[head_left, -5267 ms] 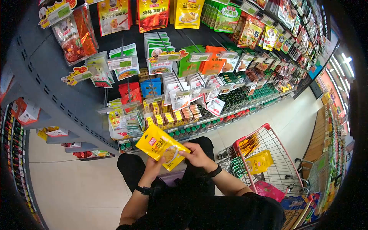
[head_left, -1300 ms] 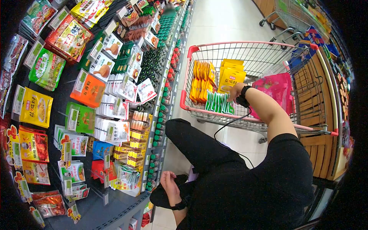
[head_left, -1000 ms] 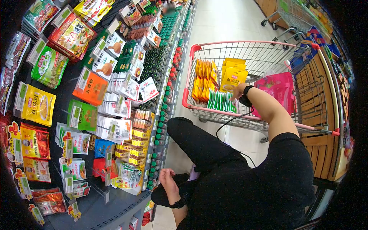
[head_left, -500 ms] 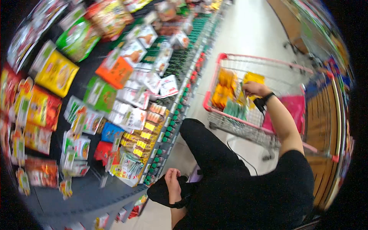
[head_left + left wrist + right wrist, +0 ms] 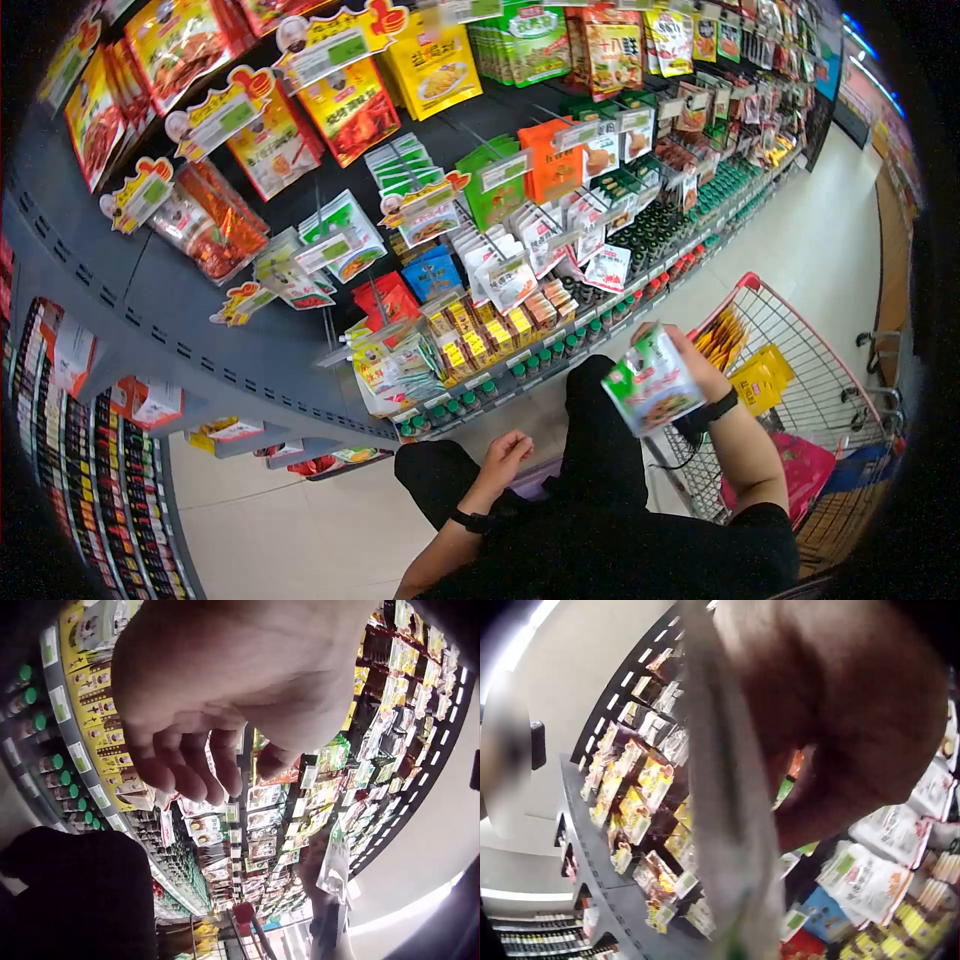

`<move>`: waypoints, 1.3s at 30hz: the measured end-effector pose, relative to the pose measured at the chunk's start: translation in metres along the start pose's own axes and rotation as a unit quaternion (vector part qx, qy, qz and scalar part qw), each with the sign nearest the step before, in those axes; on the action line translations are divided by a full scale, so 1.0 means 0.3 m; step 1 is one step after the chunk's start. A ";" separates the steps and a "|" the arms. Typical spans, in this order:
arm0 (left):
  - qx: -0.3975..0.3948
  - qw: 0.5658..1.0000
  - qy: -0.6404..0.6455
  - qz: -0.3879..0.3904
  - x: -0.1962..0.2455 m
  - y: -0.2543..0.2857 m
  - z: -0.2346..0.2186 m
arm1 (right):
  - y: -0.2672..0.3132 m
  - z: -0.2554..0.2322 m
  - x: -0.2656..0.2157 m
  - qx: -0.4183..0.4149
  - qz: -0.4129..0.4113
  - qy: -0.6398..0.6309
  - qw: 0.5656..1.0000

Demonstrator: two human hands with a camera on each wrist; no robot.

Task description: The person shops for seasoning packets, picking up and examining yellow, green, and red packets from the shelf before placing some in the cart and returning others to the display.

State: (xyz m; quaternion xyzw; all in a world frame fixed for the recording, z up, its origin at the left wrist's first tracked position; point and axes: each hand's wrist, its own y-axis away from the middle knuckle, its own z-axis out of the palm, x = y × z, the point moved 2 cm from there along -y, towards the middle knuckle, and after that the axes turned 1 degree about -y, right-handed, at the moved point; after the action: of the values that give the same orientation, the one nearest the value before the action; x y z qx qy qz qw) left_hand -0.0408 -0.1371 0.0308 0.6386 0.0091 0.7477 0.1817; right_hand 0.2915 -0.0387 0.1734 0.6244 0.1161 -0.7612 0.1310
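Observation:
My right hand (image 5: 700,365) holds a green-and-white seasoning packet (image 5: 655,385) with a food picture on its front, raised between the shelf and the cart. In the right wrist view the packet (image 5: 731,787) shows nearly edge-on, blurred, beside the curled fingers of the right hand (image 5: 855,697). My left hand (image 5: 503,462) hangs over my lap with nothing in it. Its fingers are loosely bent in the left wrist view, where the left hand (image 5: 240,682) fills the top. Similar green-and-white packets (image 5: 350,240) hang on a hook at the rack's left.
A wire shopping cart (image 5: 752,282) with a red rim stands at my right, holding yellow packets (image 5: 765,378) and a pink bag (image 5: 800,465). Ahead, the rack carries hanging pouches (image 5: 435,70), small boxes (image 5: 490,335) and green-capped bottles (image 5: 485,390). A grey shelf edge (image 5: 240,370) curves along the left.
Earlier both hands held a yellow packet; later the right hand was in the cart. It has now come out holding the green-and-white packet, and the head view has swung back to the rack.

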 end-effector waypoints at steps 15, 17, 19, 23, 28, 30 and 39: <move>-0.130 0.978 0.119 0.115 0.267 0.112 0.008 | -0.224 0.513 0.124 -0.118 -0.109 -0.007 0.987; -0.099 0.987 0.089 0.089 0.261 0.103 0.012 | -0.213 0.482 0.157 -0.096 -0.089 -0.002 0.991; -0.067 0.994 0.064 0.059 0.216 0.094 0.010 | -0.199 0.450 0.199 -0.072 -0.072 -0.005 0.995; -0.023 0.995 0.084 0.056 0.201 0.058 0.028 | -0.122 0.387 0.324 -0.016 0.071 -0.112 0.991; 0.020 0.994 0.053 0.089 0.217 0.006 0.020 | -0.077 0.312 0.456 0.057 0.161 -0.161 0.972; 0.033 0.993 0.059 0.099 0.234 -0.005 0.006 | -0.078 0.334 0.414 0.049 0.195 -0.267 0.942; 0.129 0.988 0.023 0.087 0.168 -0.022 -0.117 | -0.197 0.444 0.350 -0.086 0.114 0.017 0.990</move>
State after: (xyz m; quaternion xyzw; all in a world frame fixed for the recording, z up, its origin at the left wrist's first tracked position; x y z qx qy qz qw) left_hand -0.0788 -0.1089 0.0706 0.6381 0.0539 0.7674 0.0323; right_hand 0.1291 -0.0343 0.0969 0.6329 0.1113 -0.7178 0.2679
